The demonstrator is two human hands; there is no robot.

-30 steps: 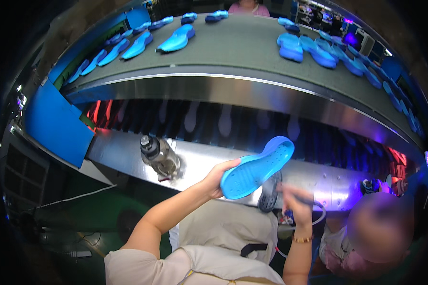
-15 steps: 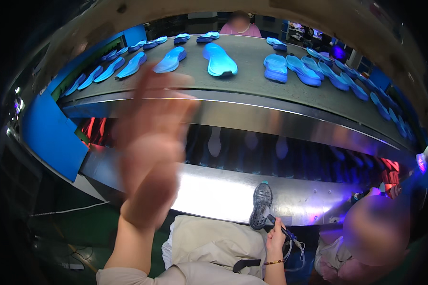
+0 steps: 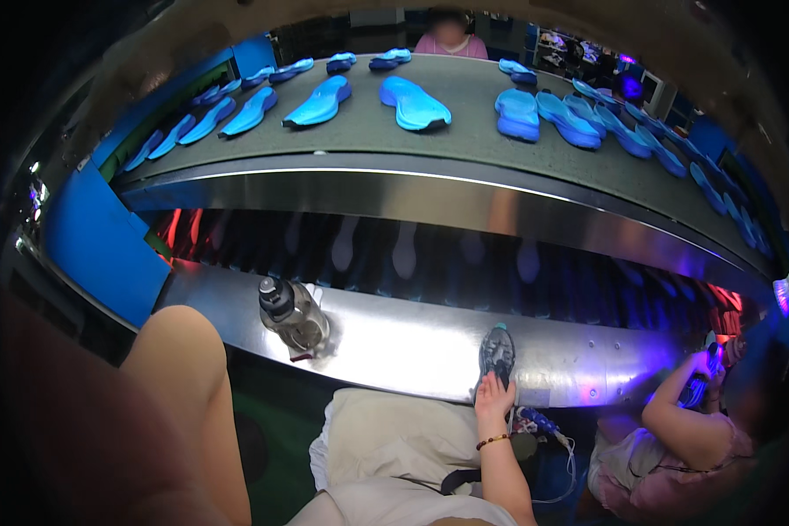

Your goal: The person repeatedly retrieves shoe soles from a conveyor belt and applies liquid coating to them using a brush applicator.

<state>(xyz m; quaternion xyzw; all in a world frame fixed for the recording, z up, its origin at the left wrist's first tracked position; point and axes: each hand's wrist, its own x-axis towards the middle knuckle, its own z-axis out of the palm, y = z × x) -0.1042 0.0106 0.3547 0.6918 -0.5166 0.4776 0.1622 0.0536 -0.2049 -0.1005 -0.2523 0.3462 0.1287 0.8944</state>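
Note:
My right hand (image 3: 495, 396) is at the near end of a dark shoe sole (image 3: 498, 342) with a teal tip, on the metal ledge. Its fingers are closed on a dark-handled brush (image 3: 503, 367), mostly covered by the hand. A beaded bracelet circles that wrist. My left arm (image 3: 180, 351) is bent up at the elbow, and its forearm shows as a large blur at the lower left. The left hand itself lies outside the picture. Just beyond that elbow, a grey bottle (image 3: 296, 320) with a black lid stands on the ledge.
Blue shoe soles (image 3: 416, 105) lie spread along the dark conveyor belt (image 3: 324, 145). Below it, a shadowed slot with red glow at both ends runs above the metal ledge (image 3: 394, 342). A co-worker (image 3: 693, 438) sits at the right with a blue item; another person (image 3: 451, 39) sits across the belt.
My left hand has swung back toward me and out of sight, uncovering the bottle. The right hand has moved slightly up and left, closer over the sole. The co-worker at right has leaned back.

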